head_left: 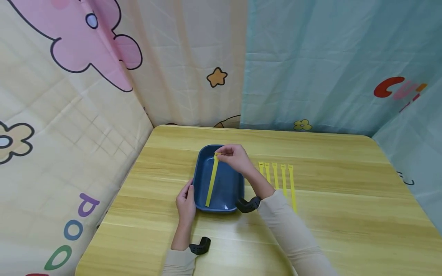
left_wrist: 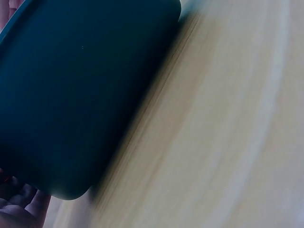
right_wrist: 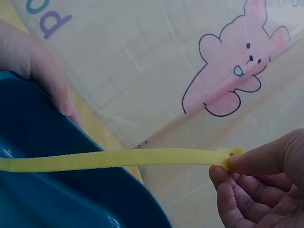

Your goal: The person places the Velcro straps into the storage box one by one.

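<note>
My right hand (head_left: pixel 237 158) pinches the slotted head of a yellow hook-and-loop cable tie (head_left: pixel 212 180) between thumb and fingers. The tie slants down over a dark blue rectangular tray (head_left: pixel 228 189); whether its lower end touches the tray floor, I cannot tell. In the right wrist view, the tie (right_wrist: pixel 118 157) stretches from the fingertips across the tray's rim. At the tray's left side, my left hand (head_left: pixel 186 202) holds the wall, its thumb near the rim. Only the tray's outer side (left_wrist: pixel 90 85) and part of that hand (left_wrist: pixel 21 204) show in the left wrist view.
Several more yellow cable ties (head_left: pixel 291 184) lie side by side on the wooden table (head_left: pixel 345 199), right of the tray; the right forearm partly covers them. Printed curtains (head_left: pixel 193 76) hang behind and at the sides of the table.
</note>
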Demonstrator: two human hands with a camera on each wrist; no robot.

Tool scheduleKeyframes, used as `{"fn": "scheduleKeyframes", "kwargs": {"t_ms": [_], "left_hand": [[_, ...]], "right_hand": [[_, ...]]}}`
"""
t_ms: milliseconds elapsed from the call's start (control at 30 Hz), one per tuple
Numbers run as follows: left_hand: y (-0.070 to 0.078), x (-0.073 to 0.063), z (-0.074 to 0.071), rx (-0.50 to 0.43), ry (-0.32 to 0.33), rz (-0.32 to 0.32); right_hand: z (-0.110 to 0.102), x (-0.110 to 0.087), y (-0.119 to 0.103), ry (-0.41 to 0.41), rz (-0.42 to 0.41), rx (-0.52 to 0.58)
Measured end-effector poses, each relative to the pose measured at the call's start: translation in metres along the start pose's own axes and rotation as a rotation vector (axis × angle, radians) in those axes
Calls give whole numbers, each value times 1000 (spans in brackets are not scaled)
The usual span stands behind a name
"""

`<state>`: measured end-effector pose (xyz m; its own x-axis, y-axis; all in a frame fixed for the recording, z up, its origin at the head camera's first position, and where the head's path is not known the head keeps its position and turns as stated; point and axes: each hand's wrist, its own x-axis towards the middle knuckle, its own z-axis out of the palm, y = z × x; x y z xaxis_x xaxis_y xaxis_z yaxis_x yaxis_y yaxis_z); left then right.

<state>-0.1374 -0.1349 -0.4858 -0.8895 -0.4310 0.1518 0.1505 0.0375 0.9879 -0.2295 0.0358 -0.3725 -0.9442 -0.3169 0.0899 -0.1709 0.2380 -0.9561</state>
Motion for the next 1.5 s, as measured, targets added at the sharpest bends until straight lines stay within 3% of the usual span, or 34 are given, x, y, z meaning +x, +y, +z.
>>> {"fn": "scheduleKeyframes", "kwargs": {"t_ms": [500, 833, 1133, 1500], "left_hand": [[-5, 2, 1, -2, 20, -11], [-6, 0, 2, -5, 7, -5], [-3, 1, 0, 4, 21, -6], [28, -7, 0, 20, -9, -11]], "right_hand": [[11, 28, 33, 34, 246, 131], [24, 43, 62, 85, 384, 335], [38, 53, 71, 128, 466, 353], [44, 58, 75, 179, 484, 336]]}}
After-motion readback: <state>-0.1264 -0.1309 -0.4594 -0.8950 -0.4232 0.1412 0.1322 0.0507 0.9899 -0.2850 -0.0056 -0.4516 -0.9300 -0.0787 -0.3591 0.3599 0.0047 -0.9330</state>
